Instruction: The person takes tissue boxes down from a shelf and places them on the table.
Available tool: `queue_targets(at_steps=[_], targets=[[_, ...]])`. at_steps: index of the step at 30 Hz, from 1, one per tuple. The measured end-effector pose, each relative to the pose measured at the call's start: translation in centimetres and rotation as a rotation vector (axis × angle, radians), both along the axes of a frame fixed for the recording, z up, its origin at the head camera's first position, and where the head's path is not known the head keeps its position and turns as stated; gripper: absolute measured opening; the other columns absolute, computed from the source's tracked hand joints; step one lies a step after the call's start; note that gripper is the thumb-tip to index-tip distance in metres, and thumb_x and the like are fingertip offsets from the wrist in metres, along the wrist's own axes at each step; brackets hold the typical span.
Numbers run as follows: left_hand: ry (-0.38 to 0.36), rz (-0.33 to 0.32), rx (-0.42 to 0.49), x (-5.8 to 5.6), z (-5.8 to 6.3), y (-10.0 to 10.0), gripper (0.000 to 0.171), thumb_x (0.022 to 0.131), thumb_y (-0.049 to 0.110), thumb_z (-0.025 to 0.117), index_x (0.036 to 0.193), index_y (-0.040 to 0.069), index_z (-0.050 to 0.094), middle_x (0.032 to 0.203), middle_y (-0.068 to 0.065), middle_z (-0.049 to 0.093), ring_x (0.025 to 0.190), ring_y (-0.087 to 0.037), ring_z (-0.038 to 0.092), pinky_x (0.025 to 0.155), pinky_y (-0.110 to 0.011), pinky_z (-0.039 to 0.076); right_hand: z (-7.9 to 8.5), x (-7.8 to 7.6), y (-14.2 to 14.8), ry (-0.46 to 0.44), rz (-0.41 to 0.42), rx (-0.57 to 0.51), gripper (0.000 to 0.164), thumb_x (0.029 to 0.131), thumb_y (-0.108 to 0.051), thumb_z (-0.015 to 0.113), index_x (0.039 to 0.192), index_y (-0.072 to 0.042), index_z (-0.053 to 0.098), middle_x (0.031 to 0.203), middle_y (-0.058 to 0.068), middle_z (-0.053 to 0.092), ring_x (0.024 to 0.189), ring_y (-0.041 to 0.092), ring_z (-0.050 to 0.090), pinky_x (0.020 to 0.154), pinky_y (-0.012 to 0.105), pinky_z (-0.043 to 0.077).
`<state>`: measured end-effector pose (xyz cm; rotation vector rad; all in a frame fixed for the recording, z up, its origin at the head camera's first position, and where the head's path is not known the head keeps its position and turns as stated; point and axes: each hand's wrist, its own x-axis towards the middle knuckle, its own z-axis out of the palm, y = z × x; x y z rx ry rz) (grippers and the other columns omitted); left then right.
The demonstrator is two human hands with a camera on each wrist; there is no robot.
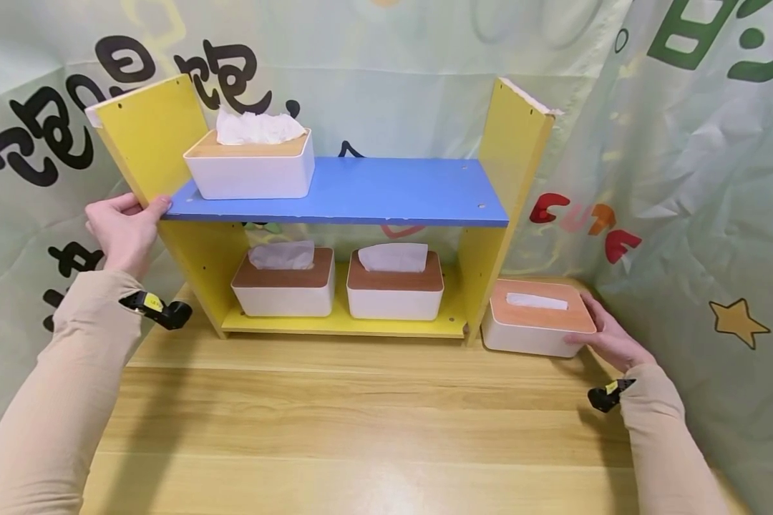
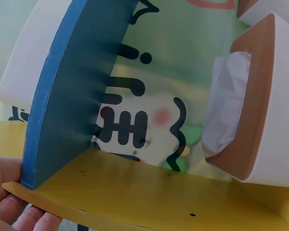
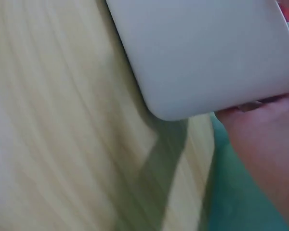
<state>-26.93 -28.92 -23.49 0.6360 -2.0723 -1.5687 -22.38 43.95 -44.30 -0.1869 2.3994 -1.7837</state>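
A person's right hand [image 1: 612, 342] grips the outer end of a tissue box [image 1: 536, 315] on the bench [image 1: 373, 429]; the box lies leftward, long axis roughly sideways, just beside the shelf [image 1: 393, 187], whose opposite wall the left hand [image 1: 124, 227] clasps.

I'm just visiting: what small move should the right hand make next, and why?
Perhaps raise the tissue box toward the bare right part of the blue shelf. The right hand grips this box, and that shelf holds only one box, at its left. The left hand grips the yellow left panel, possibly steadying it.
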Motion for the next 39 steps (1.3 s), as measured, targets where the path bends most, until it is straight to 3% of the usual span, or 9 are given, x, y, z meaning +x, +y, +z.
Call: queue_targets(at_steps=[4, 6, 8, 12, 15, 20, 25, 34, 39], targets=[[0.005, 0.0, -0.006, 0.0, -0.1, 0.0, 0.057, 0.088, 0.032, 0.076, 0.137, 0.01, 0.061, 0.076, 0.029, 0.055, 0.133, 0.011, 0.037, 0.092, -0.01, 0.043, -0.6, 0.4, -0.5, 0.027, -0.005, -0.235, 0.089, 0.101, -0.003, 0.052, 0.162, -0.015, -0.012, 0.164, -0.008, 0.015, 0.124, -0.013, 0.037, 0.116, 0.011, 0.02], [0.004, 0.003, -0.004, 0.0, -0.1, 0.0, 0.057, 0.088, 0.033, 0.076, 0.137, 0.01, 0.061, 0.076, 0.029, 0.055, 0.141, 0.008, 0.03, 0.092, -0.01, 0.042, -0.7, 0.4, -1.3, 0.016, -0.095, -0.307, 0.083, 0.105, -0.011, 0.05, 0.162, -0.014, -0.011, 0.162, -0.013, 0.02, 0.118, -0.017, 0.044, 0.125, 0.017, 0.007], [0.005, 0.004, 0.001, 0.0, -0.1, 0.0, 0.057, 0.087, 0.033, 0.077, 0.137, 0.01, 0.061, 0.072, 0.03, 0.055, 0.134, 0.009, 0.039, 0.091, -0.01, 0.043, -0.6, 0.4, -2.3, -0.018, -0.231, -0.322, 0.084, 0.105, -0.02, 0.052, 0.162, -0.013, -0.009, 0.166, -0.012, 0.017, 0.113, -0.018, 0.048, 0.128, 0.022, -0.001], [0.01, 0.002, 0.005, 0.0, -0.1, 0.1, 0.057, 0.087, 0.032, 0.077, 0.137, 0.01, 0.062, 0.07, 0.03, 0.055, 0.116, 0.009, 0.052, 0.085, -0.009, 0.044, -0.4, -0.2, -4.0, -0.086, -0.483, -0.251, 0.087, 0.101, -0.036, 0.059, 0.163, -0.017, 0.002, 0.172, 0.004, 0.002, 0.135, -0.001, 0.042, 0.122, 0.015, 0.023], [0.009, 0.004, 0.008, 0.1, -0.1, 0.1, 0.056, 0.087, 0.032, 0.077, 0.137, 0.01, 0.061, 0.075, 0.029, 0.055, 0.12, 0.012, 0.046, 0.088, -0.01, 0.044, -0.3, -0.8, -4.7, -0.12, -0.553, -0.209, 0.083, 0.1, -0.042, 0.059, 0.163, -0.018, 0.011, 0.171, 0.01, 0.008, 0.147, 0.015, 0.028, 0.12, 0.02, 0.029], [0.006, 0.001, 0.005, 0.1, 0.0, 0.1, 0.056, 0.089, 0.032, 0.075, 0.138, 0.011, 0.06, 0.079, 0.029, 0.054, 0.142, 0.009, 0.021, 0.099, -0.008, 0.039, -0.3, -1.5, -4.9, -0.12, -0.588, -0.197, 0.079, 0.1, -0.042, 0.059, 0.162, -0.014, 0.02, 0.169, 0.012, 0.018, 0.142, 0.016, 0.035, 0.121, 0.024, 0.031], [0.009, -0.001, 0.005, 0.0, 0.0, 0.2, 0.056, 0.089, 0.031, 0.075, 0.138, 0.01, 0.06, 0.079, 0.029, 0.054, 0.144, 0.008, 0.019, 0.096, -0.008, 0.04, -0.4, -1.9, -4.7, -0.101, -0.595, -0.206, 0.076, 0.1, -0.039, 0.061, 0.161, -0.012, 0.024, 0.164, 0.01, 0.027, 0.13, 0.011, 0.043, 0.091, 0.007, 0.041], [0.027, -0.014, 0.005, -0.1, 0.0, 0.1, 0.056, 0.088, 0.029, 0.076, 0.138, 0.008, 0.06, 0.062, 0.032, 0.053, 0.144, 0.007, 0.023, 0.094, -0.01, 0.042, -0.3, -2.6, -4.7, -0.102, -0.598, -0.202, 0.076, 0.099, -0.039, 0.061, 0.161, -0.013, 0.024, 0.165, 0.011, 0.026, 0.131, 0.012, 0.043, 0.085, 0.005, 0.042], [0.027, -0.014, 0.017, -0.2, -0.1, -0.2, 0.056, 0.087, 0.03, 0.077, 0.137, 0.009, 0.061, 0.06, 0.032, 0.055, 0.114, 0.011, 0.053, 0.087, -0.008, 0.045, -0.3, -2.8, -4.5, -0.083, -0.591, -0.215, 0.077, 0.098, -0.038, 0.064, 0.16, -0.01, 0.027, 0.158, 0.009, 0.034, 0.124, 0.009, 0.045, 0.081, 0.004, 0.041]])
